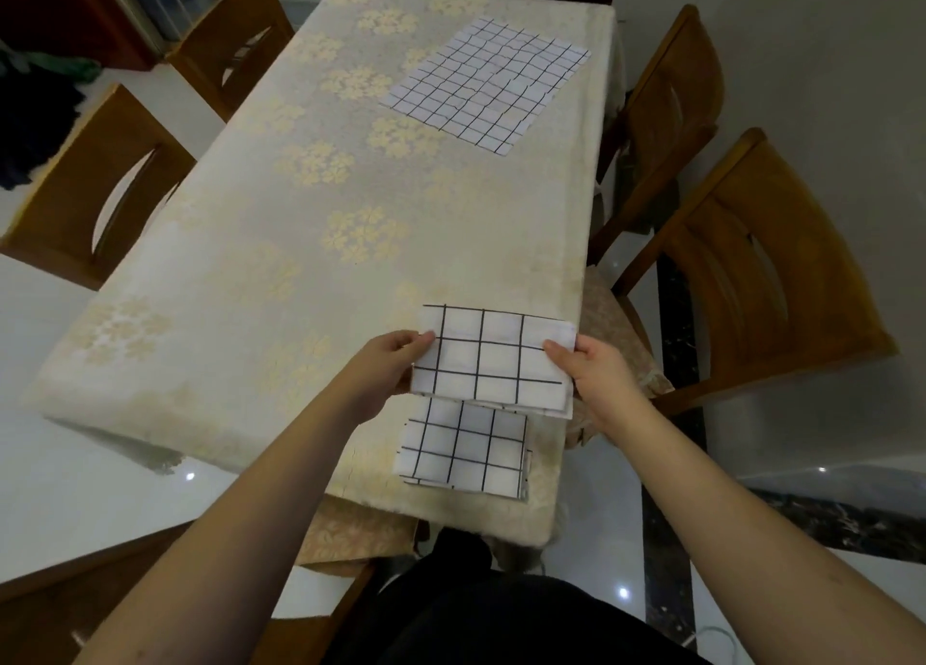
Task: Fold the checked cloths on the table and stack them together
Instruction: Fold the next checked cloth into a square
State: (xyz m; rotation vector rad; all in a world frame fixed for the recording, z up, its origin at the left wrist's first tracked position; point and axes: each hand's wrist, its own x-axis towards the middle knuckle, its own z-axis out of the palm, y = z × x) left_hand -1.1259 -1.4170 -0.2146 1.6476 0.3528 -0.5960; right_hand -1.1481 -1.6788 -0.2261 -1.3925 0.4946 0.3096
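A folded white cloth with black checks (pixel 493 359) is held just above the near right part of the table. My left hand (pixel 386 369) pinches its left edge and my right hand (pixel 596 374) pinches its right edge. Directly below it, near the table's front edge, a second folded checked cloth (pixel 463 451) lies flat, partly covered by the held one. A third checked cloth (pixel 483 83) lies spread open and unfolded at the far right of the table.
The table (pixel 240 243) wears a cream cloth with pale flower prints. Wooden chairs stand along the left (pixel 100 188) and the right (pixel 751 273). The floor around is glossy white tile.
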